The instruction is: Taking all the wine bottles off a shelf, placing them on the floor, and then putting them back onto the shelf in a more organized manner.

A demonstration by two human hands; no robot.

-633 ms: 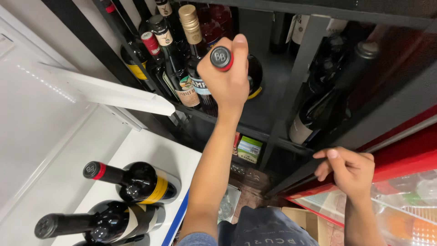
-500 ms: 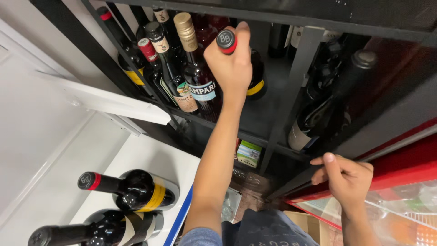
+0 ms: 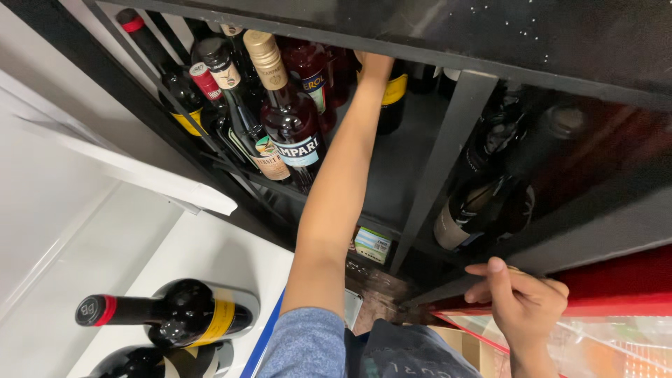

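Observation:
My left hand [image 3: 373, 67] reaches deep into the black shelf [image 3: 392, 182], its fingers partly hidden under the upper board. It grips the top of a dark wine bottle with a yellow label [image 3: 393, 98], which stands upright at the back of the shelf. My left forearm runs up past a tall red-liquid bottle with a gold cap [image 3: 290, 122]. My right hand [image 3: 521, 299] is low on the right, fingers curled around the front edge of the shelf [image 3: 448, 285] beside a red strip.
Several upright bottles [image 3: 231, 105] crowd the shelf's left side. A grey divider [image 3: 441, 168] separates dark bottles [image 3: 483, 203] on the right. Two dark wine bottles [image 3: 175, 315] lie on a white surface at lower left. A small green-and-white box [image 3: 372, 245] sits below.
My left hand has pushed the red-capped bottle up and back into the shelf, so its cap is now hidden. The camera has moved closer. My right hand stays on the shelf edge.

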